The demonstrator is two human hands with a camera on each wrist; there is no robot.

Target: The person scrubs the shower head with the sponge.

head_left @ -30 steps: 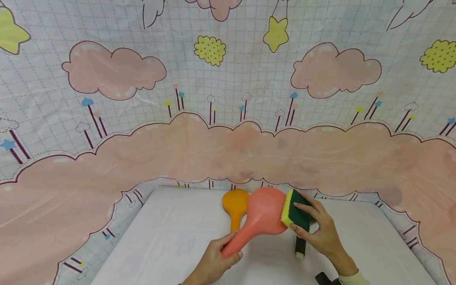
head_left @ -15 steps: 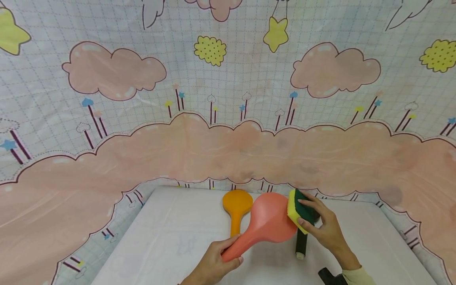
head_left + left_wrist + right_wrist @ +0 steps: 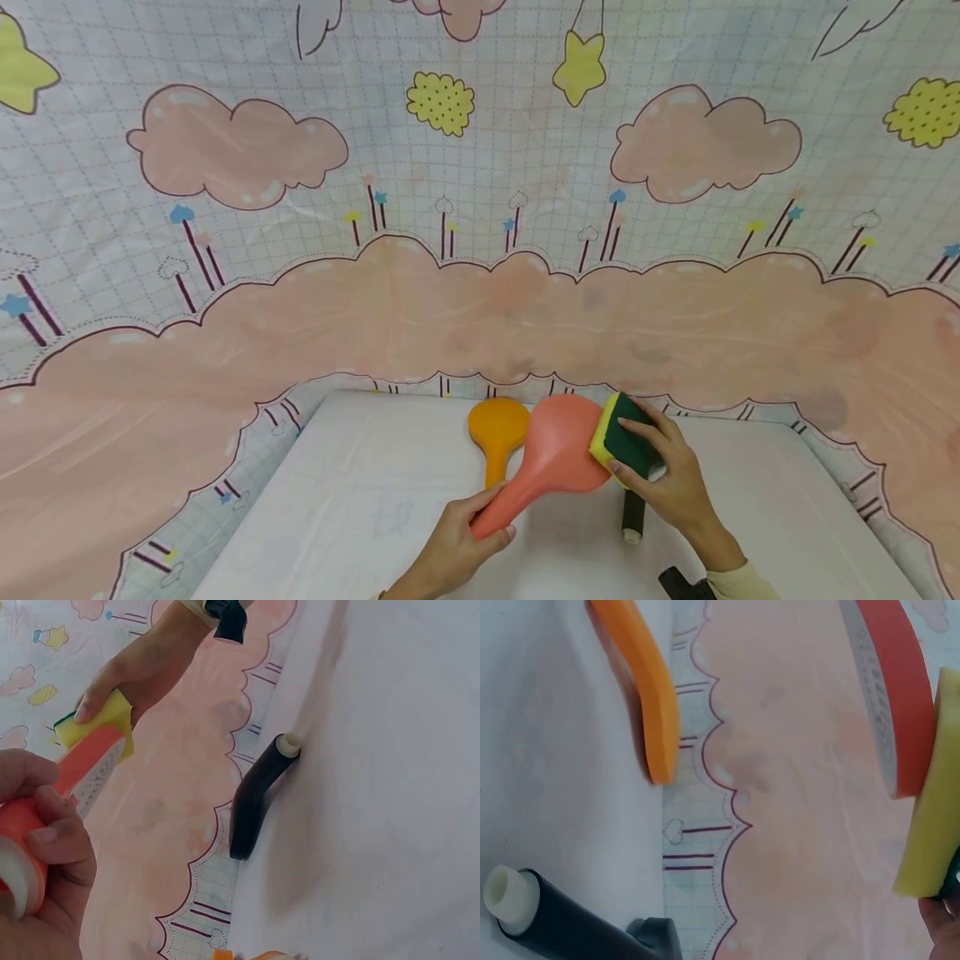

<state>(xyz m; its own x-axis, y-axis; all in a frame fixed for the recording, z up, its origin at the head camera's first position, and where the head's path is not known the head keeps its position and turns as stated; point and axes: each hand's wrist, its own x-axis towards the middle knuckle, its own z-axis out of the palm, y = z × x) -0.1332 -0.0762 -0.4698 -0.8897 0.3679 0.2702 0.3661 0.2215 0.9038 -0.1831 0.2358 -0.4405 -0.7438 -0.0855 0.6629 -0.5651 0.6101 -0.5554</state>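
Observation:
My left hand (image 3: 459, 537) grips the handle of a coral shower head (image 3: 562, 442), held up above the white table. Its spray face with small holes points downward, as the left wrist view shows. In my right hand (image 3: 681, 479) is a yellow and green sponge (image 3: 632, 440), pinched between thumb and fingers. The sponge's yellow side touches the right edge of the shower head. In the right wrist view the sponge (image 3: 934, 810) lies against the coral rim (image 3: 913, 712), and little of the right hand shows.
An orange shower head (image 3: 498, 423) lies behind the coral one on the white table (image 3: 360, 492). A black shower head (image 3: 255, 799) with a pale handle end lies beneath the sponge. A cartoon-patterned cloth (image 3: 480, 321) hangs behind the table.
The shower head and sponge dipped down and right half a second ago, then came back up and left. Both hands kept their hold, and the sponge stayed at the right edge.

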